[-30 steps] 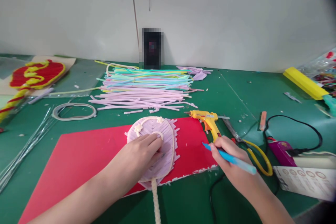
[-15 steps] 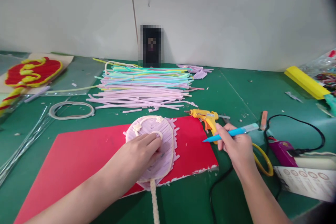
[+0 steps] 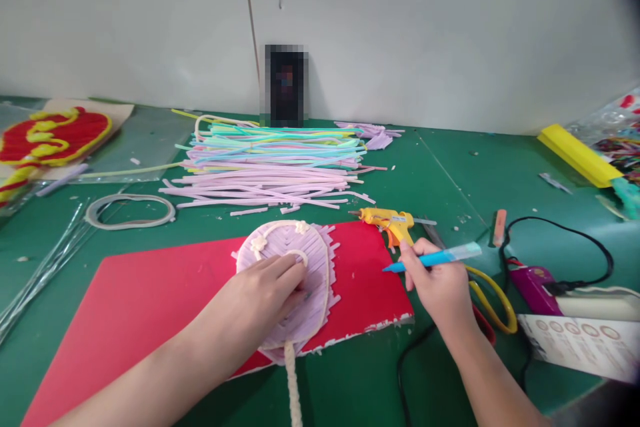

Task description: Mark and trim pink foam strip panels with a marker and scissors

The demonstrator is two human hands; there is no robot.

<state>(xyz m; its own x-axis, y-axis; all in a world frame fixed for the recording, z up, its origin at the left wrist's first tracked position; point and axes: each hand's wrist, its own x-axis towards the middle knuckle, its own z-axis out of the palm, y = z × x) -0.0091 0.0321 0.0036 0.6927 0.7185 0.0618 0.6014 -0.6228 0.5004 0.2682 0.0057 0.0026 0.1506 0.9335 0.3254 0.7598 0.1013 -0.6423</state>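
Note:
My left hand (image 3: 273, 290) rests on a round lilac fan (image 3: 316, 280) made of pipe cleaners, with a cream edge, small cream flowers and a twisted cream handle (image 3: 293, 380). Its closed fingers are on a curled piece of cream pipe cleaner (image 3: 300, 255); the fingertips are partly hidden. Under the fan lies a red board (image 3: 165, 293). To the right, my right hand (image 3: 440, 283) grips a blue marker (image 3: 435, 258), its tip pointing left above the board. Just beyond that hand lies a yellow glue gun (image 3: 387, 218).
Behind the board is a pile of pastel pipe cleaners (image 3: 275, 160). Scissors with yellow handles (image 3: 505, 300), a purple device (image 3: 535, 288) and a black cable (image 3: 607, 247) lie right. A white coil (image 3: 131, 211) and a red-yellow fan (image 3: 55, 137) lie left. A dark phone-like object (image 3: 286, 87) leans on the wall.
My right hand has shifted slightly left and down with the marker, tilting it flatter. More of the scissors shows beside the wrist. My left hand keeps its place on the fan.

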